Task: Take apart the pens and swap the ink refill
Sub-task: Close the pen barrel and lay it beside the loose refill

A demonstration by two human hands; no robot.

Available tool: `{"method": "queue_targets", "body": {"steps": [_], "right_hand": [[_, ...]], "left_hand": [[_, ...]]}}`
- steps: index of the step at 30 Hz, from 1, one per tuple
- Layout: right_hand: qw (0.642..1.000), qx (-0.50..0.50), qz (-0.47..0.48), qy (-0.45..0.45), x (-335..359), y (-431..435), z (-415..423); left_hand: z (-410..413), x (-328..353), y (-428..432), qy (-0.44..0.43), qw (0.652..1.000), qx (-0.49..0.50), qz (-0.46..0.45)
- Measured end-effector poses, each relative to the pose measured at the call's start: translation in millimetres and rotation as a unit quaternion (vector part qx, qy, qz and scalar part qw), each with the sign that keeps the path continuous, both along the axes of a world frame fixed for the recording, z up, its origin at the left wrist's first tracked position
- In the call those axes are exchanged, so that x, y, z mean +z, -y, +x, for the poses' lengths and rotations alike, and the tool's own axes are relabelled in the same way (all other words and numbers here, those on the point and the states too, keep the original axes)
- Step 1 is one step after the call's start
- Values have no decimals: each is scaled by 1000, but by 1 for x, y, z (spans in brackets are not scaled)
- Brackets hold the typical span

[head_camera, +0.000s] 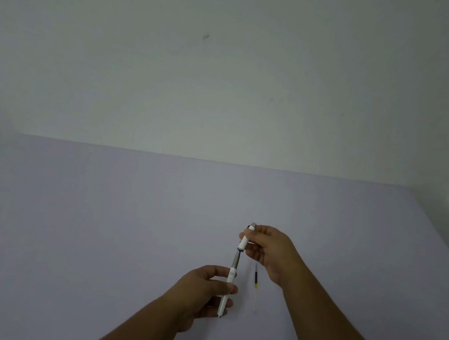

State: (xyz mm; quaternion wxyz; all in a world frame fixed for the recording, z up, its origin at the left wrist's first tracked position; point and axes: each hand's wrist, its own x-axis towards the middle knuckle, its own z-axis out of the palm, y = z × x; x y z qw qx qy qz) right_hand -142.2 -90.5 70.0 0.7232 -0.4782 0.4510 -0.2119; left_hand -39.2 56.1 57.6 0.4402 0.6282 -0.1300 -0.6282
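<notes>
Left hand (207, 289): I see it pinching the white plastic pen barrel (228, 287), tip toward me.
Right hand (266, 251): fingers closed round the white upper pen section (245, 238), pulled apart.
Thin loose ink refill (255, 279): flat on the lilac table (93, 223), just right.

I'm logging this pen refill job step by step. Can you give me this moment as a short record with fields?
surface: pale lilac flat tabletop
left hand: grips the lower white plastic pen barrel, tip end toward the person
right hand: pinches the upper white pen section with grey clicker end
pen state: the two halves pulled apart, a dark inner part showing at the gap
loose part: thin ink refill with a dark and yellow portion, lying on the tabletop below the right hand, untouched
</notes>
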Motion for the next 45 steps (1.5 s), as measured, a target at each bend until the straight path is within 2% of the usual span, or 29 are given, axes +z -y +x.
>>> {"method": "queue_targets", "body": {"steps": [10,19,28,32,34,35,37,39,41,45], "right_hand": [[997,73,12,-5,4,-14,-11],[995,99,0,-20,6,-16,-8],[995,94,-20,-36,1,-12,-4],[998,20,-27,-48,-8,-6,-2],[992,-21,-55,-110,-19,-1,-6],[981,-26,-86,-173,-26,1,-9],[931,25,-168,-323,-42,2,-17],[880,80,-208,-420,-57,-4,-23],[867,98,-202,-445,-71,-10,-29],[876,82,-176,-441,-89,-17,-34]], "left_hand": [[-7,8,0,13,1000,12,-12],[-7,8,-1,34,999,35,-22],[-6,6,4,32,998,42,-27],[-2,0,13,22,998,56,-21],[-2,-8,19,18,998,63,-12],[-3,-13,21,26,998,63,-4],[-5,-28,27,54,996,64,15],[-10,-45,33,94,992,71,36],[-15,-62,38,146,985,71,55],[-24,-79,44,227,969,53,79]]}}
